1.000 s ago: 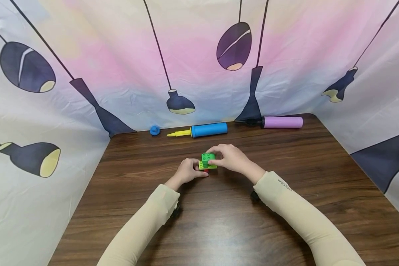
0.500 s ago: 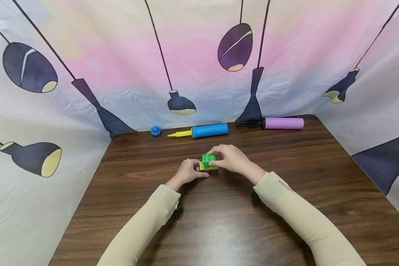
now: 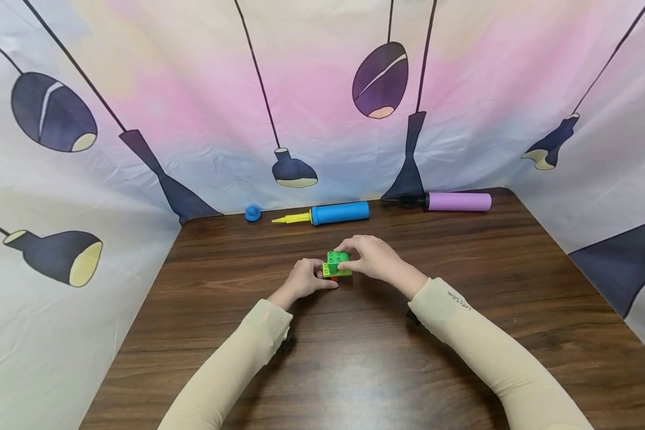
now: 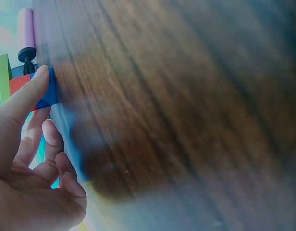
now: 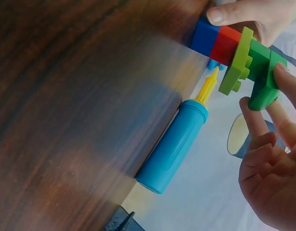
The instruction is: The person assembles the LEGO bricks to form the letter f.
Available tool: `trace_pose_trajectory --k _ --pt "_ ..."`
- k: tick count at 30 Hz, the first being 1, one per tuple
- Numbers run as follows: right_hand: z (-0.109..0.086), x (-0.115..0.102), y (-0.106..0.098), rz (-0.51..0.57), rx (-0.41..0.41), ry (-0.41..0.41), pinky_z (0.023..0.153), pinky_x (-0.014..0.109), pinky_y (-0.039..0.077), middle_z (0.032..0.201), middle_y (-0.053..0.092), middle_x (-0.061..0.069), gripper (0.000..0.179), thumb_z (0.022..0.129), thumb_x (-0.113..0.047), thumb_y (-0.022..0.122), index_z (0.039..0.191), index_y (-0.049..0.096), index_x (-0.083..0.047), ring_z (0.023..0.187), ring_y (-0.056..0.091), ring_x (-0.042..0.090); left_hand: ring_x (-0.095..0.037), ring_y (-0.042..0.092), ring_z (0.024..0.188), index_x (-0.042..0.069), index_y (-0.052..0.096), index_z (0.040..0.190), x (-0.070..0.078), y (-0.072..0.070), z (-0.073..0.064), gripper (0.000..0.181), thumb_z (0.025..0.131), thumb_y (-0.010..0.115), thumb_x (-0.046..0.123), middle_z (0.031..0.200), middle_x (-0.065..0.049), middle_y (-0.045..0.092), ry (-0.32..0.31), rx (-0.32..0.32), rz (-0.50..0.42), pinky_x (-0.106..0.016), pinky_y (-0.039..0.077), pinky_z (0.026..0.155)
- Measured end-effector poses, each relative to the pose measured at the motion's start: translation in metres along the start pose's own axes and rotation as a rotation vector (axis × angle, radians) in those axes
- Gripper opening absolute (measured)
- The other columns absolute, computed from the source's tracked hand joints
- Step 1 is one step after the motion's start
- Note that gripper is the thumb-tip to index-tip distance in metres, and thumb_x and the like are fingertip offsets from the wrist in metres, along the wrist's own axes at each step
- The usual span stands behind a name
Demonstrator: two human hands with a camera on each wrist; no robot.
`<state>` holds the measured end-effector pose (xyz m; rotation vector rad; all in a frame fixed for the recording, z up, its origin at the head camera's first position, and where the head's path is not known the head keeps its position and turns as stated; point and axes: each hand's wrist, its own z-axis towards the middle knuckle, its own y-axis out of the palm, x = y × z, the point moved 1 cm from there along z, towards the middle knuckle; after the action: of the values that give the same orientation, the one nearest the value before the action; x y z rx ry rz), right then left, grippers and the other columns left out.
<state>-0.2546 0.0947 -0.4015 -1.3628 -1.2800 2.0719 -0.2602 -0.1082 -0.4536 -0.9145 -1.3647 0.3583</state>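
A stack of toy building bricks stands on the table between my hands. From the bottom, the right wrist view shows a blue brick (image 5: 204, 37), a red brick (image 5: 226, 45), a lime-green plate (image 5: 238, 60), a green brick (image 5: 258, 60) and a green curved brick (image 5: 265, 89) on top. My left hand (image 3: 303, 278) pinches the base; in the left wrist view its thumb lies across the blue brick and the edge of the red one. With thumb and fingertips, my right hand (image 3: 377, 257) holds the curved brick, hiding part of it in the head view.
Along the table's back edge lie a small blue round piece (image 3: 252, 213), a blue hand pump (image 3: 341, 212) with a yellow nozzle, and a purple pump (image 3: 458, 201) with a black nozzle. A printed cloth (image 3: 215, 119) hangs behind the brown table (image 3: 344, 370).
The head view has tilted slightly, so everything sits a little lower in it. Both hands keep their hold on the brick stack.
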Motion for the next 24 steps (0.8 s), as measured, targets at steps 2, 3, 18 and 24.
trace_pose_trajectory --k 2,3,18,24 --pt "-0.0002 -0.0006 0.0005 -0.018 -0.002 0.001 0.076 0.035 0.047 0.103 0.063 -0.003 0.034 0.086 -0.035 0.073 0.117 0.068 -0.022 0.095 0.061 0.021 -0.013 0.043 0.056 0.009 0.065 0.080 -0.0002 0.0003 0.0002 0.025 0.075 0.085 0.024 0.059 -0.001 0.050 0.000 0.003 -0.003 -0.027 0.033 0.055" --pt "-0.0001 -0.0007 0.0008 -0.024 0.000 0.001 0.076 0.035 0.047 0.102 0.062 -0.003 0.034 0.086 -0.035 0.073 0.117 0.068 -0.022 0.094 0.061 0.021 -0.013 0.043 0.056 0.009 0.066 0.080 -0.0003 0.0004 0.0003 0.025 0.075 0.085 0.024 0.059 -0.001 0.050 -0.001 0.004 -0.005 -0.027 0.034 0.055" --pt "-0.0026 -0.0026 -0.0011 -0.112 0.022 0.005 0.071 0.032 0.046 0.102 0.065 -0.005 0.038 0.084 -0.039 0.074 0.118 0.069 -0.024 0.089 0.057 0.017 -0.013 0.042 0.057 0.009 0.065 0.077 -0.0020 0.0026 0.0018 0.026 0.075 0.084 0.026 0.059 -0.001 0.050 0.016 0.001 0.010 -0.026 0.033 0.054" --pt "-0.0020 -0.0008 -0.0015 -0.092 0.002 -0.004 0.075 0.035 0.046 0.103 0.064 -0.006 0.038 0.084 -0.040 0.074 0.119 0.069 -0.025 0.091 0.055 0.016 -0.013 0.042 0.056 0.009 0.065 0.078 -0.0020 0.0016 0.0022 0.026 0.075 0.084 0.026 0.059 -0.001 0.050 0.001 -0.011 0.015 -0.026 0.033 0.054"
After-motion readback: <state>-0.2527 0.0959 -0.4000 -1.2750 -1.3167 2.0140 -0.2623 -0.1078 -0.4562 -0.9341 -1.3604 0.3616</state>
